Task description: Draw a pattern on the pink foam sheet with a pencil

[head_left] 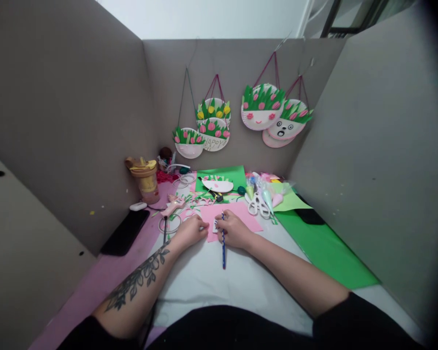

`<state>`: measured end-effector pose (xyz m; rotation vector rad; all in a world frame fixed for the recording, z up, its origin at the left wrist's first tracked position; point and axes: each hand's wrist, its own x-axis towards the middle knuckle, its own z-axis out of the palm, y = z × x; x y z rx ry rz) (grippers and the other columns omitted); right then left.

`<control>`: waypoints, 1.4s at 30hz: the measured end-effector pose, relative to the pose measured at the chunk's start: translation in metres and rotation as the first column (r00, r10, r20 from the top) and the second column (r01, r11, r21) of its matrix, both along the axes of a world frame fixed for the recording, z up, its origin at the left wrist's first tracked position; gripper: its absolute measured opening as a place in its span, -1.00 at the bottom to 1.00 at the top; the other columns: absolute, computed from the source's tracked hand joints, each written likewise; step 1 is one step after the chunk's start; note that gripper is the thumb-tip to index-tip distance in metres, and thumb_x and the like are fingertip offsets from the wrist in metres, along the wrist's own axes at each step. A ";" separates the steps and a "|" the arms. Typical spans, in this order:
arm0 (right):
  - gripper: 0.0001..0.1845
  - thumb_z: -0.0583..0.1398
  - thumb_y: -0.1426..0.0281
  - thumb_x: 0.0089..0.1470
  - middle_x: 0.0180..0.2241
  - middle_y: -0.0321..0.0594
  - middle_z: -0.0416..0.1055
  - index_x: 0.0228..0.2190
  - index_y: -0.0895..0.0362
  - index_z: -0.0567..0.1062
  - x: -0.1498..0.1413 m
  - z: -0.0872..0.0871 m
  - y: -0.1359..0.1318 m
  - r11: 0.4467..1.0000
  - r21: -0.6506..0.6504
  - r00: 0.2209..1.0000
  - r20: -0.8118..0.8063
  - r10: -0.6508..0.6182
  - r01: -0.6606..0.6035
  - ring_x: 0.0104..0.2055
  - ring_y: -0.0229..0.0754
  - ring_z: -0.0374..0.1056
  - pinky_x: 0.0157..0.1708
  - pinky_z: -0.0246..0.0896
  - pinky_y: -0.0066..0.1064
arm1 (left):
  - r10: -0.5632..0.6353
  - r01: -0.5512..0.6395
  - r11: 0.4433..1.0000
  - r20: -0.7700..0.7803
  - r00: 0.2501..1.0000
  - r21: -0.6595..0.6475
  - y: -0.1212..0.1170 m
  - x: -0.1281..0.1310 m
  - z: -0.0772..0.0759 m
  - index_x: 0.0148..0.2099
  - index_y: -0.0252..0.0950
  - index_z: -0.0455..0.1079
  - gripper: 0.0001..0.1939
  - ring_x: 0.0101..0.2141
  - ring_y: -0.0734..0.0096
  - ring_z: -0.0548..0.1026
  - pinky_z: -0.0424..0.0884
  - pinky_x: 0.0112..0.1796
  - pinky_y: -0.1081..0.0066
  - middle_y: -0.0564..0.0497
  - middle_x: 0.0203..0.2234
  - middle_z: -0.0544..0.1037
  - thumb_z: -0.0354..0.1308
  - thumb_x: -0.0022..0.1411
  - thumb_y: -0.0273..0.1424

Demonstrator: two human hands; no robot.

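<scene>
My right hand [235, 230] grips a dark blue pencil [224, 253], its lower end pointing towards me. Beside those fingers, over the pink paper [251, 221], is a small white piece with dark marks [215, 226], perhaps an eraser; whether I hold it too is hard to see. My left hand [193, 229] is closed, with bent fingers pressing on the left edge of the pink paper. Just behind the sheet lie pink and green paper scraps [200, 198] and a white half plate [219, 185] with paper flowers.
White-handled scissors [258, 205] and piping-bag-like glue pouches [266, 193] lie at the right. A pink glue gun [173, 208], a black phone [126, 232] and a brown cup [148, 182] are at the left. Green sheets [328, 248] cover the right side. Flower plates [263, 109] hang on the back panel.
</scene>
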<state>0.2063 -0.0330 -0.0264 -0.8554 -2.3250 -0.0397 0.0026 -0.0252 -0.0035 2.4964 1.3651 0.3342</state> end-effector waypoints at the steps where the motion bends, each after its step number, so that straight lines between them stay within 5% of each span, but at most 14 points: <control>1: -0.84 0.18 0.57 -0.23 -0.30 -0.13 0.44 -0.51 0.11 0.44 0.000 -0.001 0.000 1.000 -0.003 1.000 0.001 0.001 -0.001 -0.34 -0.13 0.15 -0.23 0.22 -0.27 | 0.000 0.000 1.000 0.001 1.000 0.001 0.000 0.000 0.001 -0.29 -0.22 0.53 -0.78 -0.24 0.31 0.46 0.30 -0.19 0.43 -0.05 -0.30 0.49 0.06 0.15 -0.34; 33: -0.81 0.22 0.57 -0.24 -0.29 -0.15 0.46 -0.47 0.11 0.49 0.005 -0.002 0.006 0.997 -0.054 0.998 -0.033 0.047 -0.048 -0.31 -0.12 0.19 -0.22 0.24 -0.27 | 0.006 -0.006 1.000 0.029 1.000 -0.006 -0.002 0.000 0.001 -0.30 -0.21 0.53 -0.79 -0.23 0.32 0.45 0.29 -0.17 0.44 -0.04 -0.30 0.49 0.07 0.14 -0.32; 38: -0.80 0.24 0.50 -0.17 -0.22 -0.12 0.47 -0.38 0.11 0.52 0.029 -0.005 0.019 0.964 -0.217 0.961 -0.192 -0.197 0.154 -0.18 -0.07 0.25 -0.15 0.25 -0.23 | -0.003 0.003 1.000 0.039 0.999 -0.008 -0.001 -0.002 -0.001 -0.20 -0.18 0.54 -0.75 -0.24 0.33 0.46 0.32 -0.18 0.44 -0.04 -0.28 0.49 0.06 0.16 -0.30; 42: -0.77 0.24 0.49 -0.15 -0.26 -0.13 0.48 -0.34 0.11 0.53 0.040 -0.014 0.033 0.858 -0.393 0.887 -0.180 -0.425 0.331 -0.18 -0.08 0.31 -0.12 0.25 -0.21 | -0.018 0.016 0.997 0.031 0.999 0.069 -0.002 -0.003 -0.002 -0.09 -0.18 0.51 -0.71 -0.08 0.23 0.41 0.29 -0.03 0.32 -0.10 -0.09 0.45 0.07 0.18 -0.29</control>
